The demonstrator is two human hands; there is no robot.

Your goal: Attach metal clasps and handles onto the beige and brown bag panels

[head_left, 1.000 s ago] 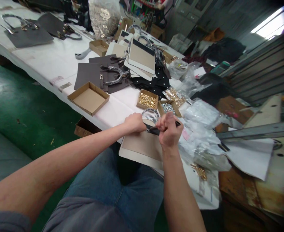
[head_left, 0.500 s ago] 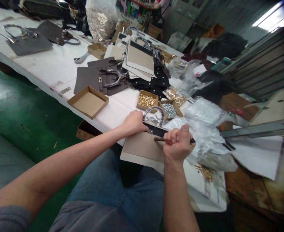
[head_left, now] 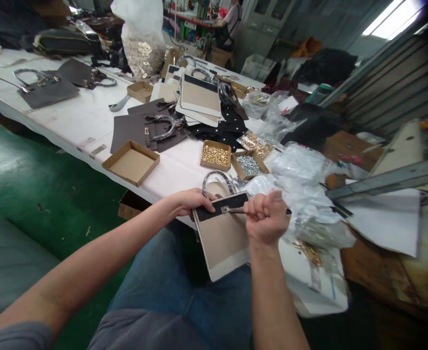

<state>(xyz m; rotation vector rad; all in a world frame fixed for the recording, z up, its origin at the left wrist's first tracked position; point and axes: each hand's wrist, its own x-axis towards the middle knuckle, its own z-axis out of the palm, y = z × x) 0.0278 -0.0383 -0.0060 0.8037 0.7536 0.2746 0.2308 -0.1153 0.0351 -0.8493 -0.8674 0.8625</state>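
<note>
A beige handbag panel [head_left: 224, 238] with a black top band and a wrapped handle lies tilted over the table edge above my lap. My left hand [head_left: 188, 201] pinches its top left corner, fingers closed on the black band. My right hand [head_left: 267, 218] is a fist around a thin dark tool [head_left: 236, 210], whose tip rests on a small metal fitting on the black band.
An empty cardboard tray [head_left: 132, 163] sits left. Small boxes of gold studs [head_left: 216, 154] and silver parts [head_left: 249, 165] stand behind the panel. Plastic bags [head_left: 305, 194] crowd the right. Grey bag pieces [head_left: 144, 129] and stacked panels [head_left: 199, 99] lie farther back on the white table [head_left: 71, 112].
The panel has been pulled toward me and turned, now hanging over the table edge. My left hand shifted to its top left corner; my right fist moved the tool's tip onto the metal fitting.
</note>
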